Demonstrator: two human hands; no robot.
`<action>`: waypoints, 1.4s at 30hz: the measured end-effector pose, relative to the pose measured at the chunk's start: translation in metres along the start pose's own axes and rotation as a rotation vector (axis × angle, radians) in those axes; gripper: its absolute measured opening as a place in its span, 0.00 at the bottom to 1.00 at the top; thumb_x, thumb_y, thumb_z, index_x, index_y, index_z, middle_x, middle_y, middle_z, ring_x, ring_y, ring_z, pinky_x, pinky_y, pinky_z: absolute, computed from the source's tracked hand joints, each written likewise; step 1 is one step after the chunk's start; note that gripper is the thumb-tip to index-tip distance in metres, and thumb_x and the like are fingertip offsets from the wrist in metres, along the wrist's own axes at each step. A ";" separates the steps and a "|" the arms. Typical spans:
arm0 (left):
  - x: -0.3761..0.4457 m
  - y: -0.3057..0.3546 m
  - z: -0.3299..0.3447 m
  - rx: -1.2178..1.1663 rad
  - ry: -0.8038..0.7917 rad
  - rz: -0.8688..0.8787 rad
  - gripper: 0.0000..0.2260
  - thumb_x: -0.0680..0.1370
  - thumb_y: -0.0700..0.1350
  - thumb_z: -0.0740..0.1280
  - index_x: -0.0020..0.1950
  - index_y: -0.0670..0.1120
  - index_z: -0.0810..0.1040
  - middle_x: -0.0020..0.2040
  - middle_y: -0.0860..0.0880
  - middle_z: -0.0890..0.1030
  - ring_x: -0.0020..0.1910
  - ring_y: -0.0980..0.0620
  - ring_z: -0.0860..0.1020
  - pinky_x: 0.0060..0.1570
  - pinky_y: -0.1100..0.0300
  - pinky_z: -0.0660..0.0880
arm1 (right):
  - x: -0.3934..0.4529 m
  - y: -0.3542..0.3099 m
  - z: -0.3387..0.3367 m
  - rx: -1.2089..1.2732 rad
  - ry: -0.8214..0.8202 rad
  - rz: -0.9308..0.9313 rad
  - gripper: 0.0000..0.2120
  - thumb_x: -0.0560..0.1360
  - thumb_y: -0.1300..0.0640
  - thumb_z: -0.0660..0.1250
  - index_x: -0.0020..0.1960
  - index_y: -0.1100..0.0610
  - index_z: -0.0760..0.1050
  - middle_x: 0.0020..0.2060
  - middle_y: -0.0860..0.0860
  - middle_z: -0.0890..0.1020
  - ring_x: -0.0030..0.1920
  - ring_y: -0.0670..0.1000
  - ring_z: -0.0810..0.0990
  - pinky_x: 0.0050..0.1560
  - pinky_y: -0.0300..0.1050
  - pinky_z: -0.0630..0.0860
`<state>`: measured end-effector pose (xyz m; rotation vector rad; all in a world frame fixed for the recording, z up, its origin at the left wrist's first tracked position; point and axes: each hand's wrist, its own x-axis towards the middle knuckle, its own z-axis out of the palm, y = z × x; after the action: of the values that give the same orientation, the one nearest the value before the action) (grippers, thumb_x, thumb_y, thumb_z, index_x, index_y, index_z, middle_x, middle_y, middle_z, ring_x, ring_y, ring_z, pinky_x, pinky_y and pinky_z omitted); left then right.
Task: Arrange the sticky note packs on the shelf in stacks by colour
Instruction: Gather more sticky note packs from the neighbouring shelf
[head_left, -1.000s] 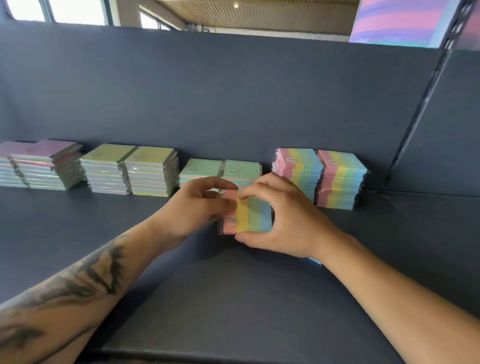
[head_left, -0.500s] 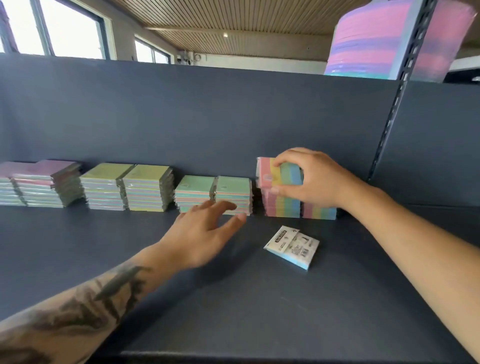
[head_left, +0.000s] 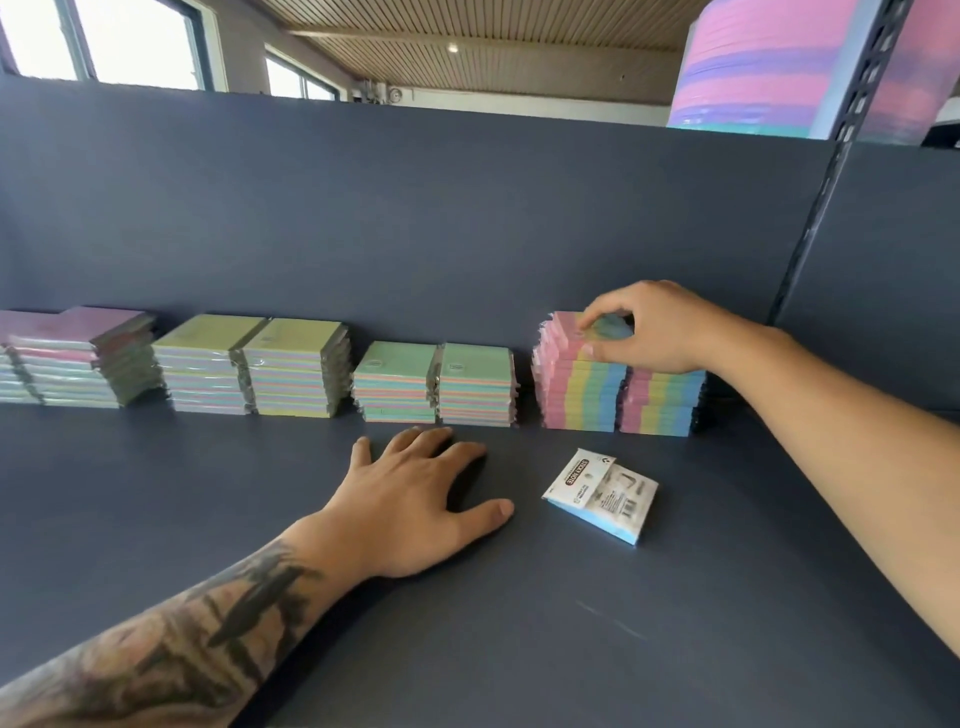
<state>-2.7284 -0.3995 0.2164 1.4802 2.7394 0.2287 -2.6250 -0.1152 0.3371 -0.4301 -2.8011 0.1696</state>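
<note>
Right hand (head_left: 657, 330) pinches the top rainbow pack (head_left: 584, 332); left hand (head_left: 410, 501) lies flat, empty. Loose pack (head_left: 602, 496) looks light, slippery-wrapped: grip its edges.

The shelf (head_left: 519, 649) and its back panel (head_left: 415, 208) look matt and smooth — dark, with no shine. The paper sticky note packs (head_left: 298, 366) sit in clear, glossy plastic wrap that crinkles at the edges, and the loose pack (head_left: 602, 496) shows a printed paper label. Overhead, the ceiling (head_left: 467, 36) looks like ribbed wooden slats.
</note>
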 end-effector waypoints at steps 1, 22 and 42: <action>0.000 0.000 0.000 -0.005 -0.001 0.001 0.39 0.72 0.80 0.46 0.80 0.65 0.56 0.82 0.57 0.57 0.82 0.53 0.52 0.76 0.36 0.53 | -0.001 0.001 0.001 0.006 0.005 0.001 0.14 0.76 0.45 0.73 0.62 0.40 0.81 0.65 0.43 0.79 0.58 0.45 0.74 0.55 0.42 0.67; 0.003 0.001 -0.005 -0.056 -0.027 0.000 0.37 0.73 0.79 0.51 0.79 0.66 0.58 0.82 0.57 0.59 0.81 0.53 0.54 0.78 0.38 0.52 | -0.008 -0.007 0.006 0.029 -0.029 0.034 0.21 0.76 0.44 0.72 0.68 0.35 0.75 0.76 0.42 0.69 0.76 0.49 0.67 0.73 0.50 0.66; 0.018 0.088 -0.005 -0.109 0.032 0.122 0.46 0.61 0.85 0.59 0.74 0.61 0.69 0.61 0.56 0.73 0.64 0.51 0.72 0.69 0.47 0.67 | -0.130 -0.006 0.077 0.392 0.012 0.174 0.07 0.81 0.51 0.68 0.55 0.43 0.83 0.47 0.34 0.83 0.48 0.34 0.79 0.43 0.29 0.71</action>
<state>-2.6660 -0.3374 0.2347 1.6295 2.6149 0.4010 -2.5328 -0.1663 0.2293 -0.5708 -2.6254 0.7343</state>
